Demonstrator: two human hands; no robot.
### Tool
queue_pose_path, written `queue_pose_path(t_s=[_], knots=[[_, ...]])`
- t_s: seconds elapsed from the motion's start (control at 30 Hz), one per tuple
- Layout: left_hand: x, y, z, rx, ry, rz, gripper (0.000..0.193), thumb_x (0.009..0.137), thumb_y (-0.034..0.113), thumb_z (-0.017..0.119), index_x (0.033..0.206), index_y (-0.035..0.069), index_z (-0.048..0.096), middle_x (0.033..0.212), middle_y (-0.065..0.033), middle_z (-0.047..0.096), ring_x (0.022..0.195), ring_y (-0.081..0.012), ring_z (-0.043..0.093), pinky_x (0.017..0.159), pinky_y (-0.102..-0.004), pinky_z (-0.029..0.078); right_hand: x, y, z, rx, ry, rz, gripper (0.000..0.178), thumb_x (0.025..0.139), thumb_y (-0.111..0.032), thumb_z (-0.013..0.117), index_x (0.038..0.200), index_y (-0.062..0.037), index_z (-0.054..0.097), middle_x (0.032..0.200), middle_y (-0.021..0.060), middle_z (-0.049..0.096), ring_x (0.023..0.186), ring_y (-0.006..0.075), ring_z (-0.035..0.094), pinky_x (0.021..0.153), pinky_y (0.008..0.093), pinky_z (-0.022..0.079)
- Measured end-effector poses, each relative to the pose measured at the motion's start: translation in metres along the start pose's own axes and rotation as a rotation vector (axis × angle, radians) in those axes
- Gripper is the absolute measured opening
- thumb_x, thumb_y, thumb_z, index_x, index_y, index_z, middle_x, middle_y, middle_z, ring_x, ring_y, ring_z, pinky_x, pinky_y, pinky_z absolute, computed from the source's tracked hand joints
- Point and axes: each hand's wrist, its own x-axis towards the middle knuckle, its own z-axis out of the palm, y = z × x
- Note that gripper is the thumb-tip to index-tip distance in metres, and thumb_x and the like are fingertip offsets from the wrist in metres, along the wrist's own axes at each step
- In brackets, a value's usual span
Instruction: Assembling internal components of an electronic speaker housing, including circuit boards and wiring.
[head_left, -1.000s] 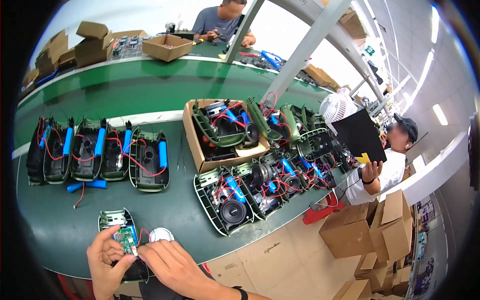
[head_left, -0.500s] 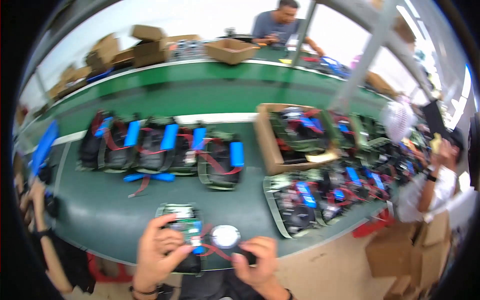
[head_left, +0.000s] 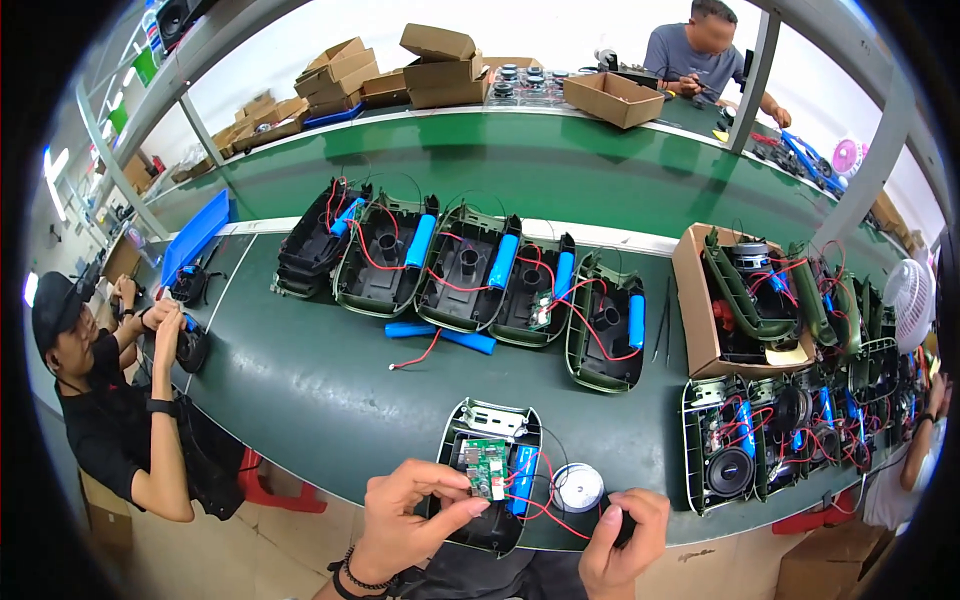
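My left hand [head_left: 412,512] pinches a green circuit board [head_left: 486,468] between thumb and fingers. The board hovers over an open dark-green plastic housing [head_left: 492,418] at the bench's near edge. Inside that housing, on its right, lies a blue-wrapped battery cell [head_left: 522,482]. Red wires loop out to the right, past a round silver-white disc [head_left: 578,486] that lies beside the housing. My right hand [head_left: 632,545] is closed around a small black object [head_left: 625,524], mostly covered by the fingers, so its kind cannot be made out.
Several open housings [head_left: 465,265] with blue cells line the bench's far side. Loose blue cells [head_left: 440,336] and tweezers [head_left: 663,325] lie near them. A cardboard box [head_left: 697,320] and more housings [head_left: 728,465] crowd the right. One person [head_left: 110,400] works at left, another [head_left: 690,60] across.
My view has swung left, so the bench and both hands appear farther right and sharper. The circuit board stays in my left hand, the black object in my right.
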Motion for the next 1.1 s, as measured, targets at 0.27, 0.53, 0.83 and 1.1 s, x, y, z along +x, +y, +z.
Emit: queue_pose_path(t_s=[0.27, 0.53, 0.83, 1.1], knots=[[-0.006, -0.011, 0.002, -0.276, 0.137, -0.079, 0.022, 0.088, -0.012, 0.075, 0.105, -0.008, 0.062, 0.093, -0.0187, 0.076, 0.087, -0.0237, 0.078, 0.074, -0.0306, 0.064, 0.016, -0.022, -0.008, -0.049, -0.075, 0.058, 0.015, 0.092, -0.006, 0.073, 0.105, -0.0004, 0.069, 0.1, 0.0189, 0.069, 0.092, 0.0365, 0.065, 0.085, 0.0423, 0.052], [-0.007, -0.018, 0.003, -0.262, 0.141, -0.024, 0.018, 0.089, -0.012, 0.074, 0.104, -0.007, 0.064, 0.096, -0.0183, 0.076, 0.088, -0.0241, 0.079, 0.068, -0.0277, 0.063, 0.015, -0.023, -0.007, -0.047, -0.078, 0.047, 0.014, 0.092, -0.005, 0.072, 0.104, 0.0003, 0.069, 0.1, 0.0198, 0.068, 0.091, 0.0369, 0.065, 0.084, 0.043, 0.052], [-0.007, -0.016, -0.003, -0.279, 0.054, 0.009, 0.022, 0.092, -0.009, 0.073, 0.114, -0.008, 0.069, 0.105, -0.0175, 0.076, 0.091, -0.0236, 0.078, 0.08, -0.0309, 0.064, 0.015, -0.024, -0.008, -0.059, -0.091, 0.055, 0.013, 0.092, -0.004, 0.072, 0.104, 0.0004, 0.069, 0.099, 0.0191, 0.068, 0.09, 0.0369, 0.064, 0.084, 0.0427, 0.052], [-0.005, -0.011, -0.012, -0.327, -0.044, -0.133, 0.017, 0.098, -0.003, 0.069, 0.114, -0.006, 0.072, 0.106, -0.0151, 0.077, 0.094, -0.0185, 0.076, 0.082, -0.0286, 0.062, 0.015, -0.023, -0.008, -0.047, -0.09, 0.056, 0.013, 0.092, -0.006, 0.072, 0.103, 0.0006, 0.069, 0.099, 0.0193, 0.067, 0.09, 0.0366, 0.064, 0.084, 0.0426, 0.052]])
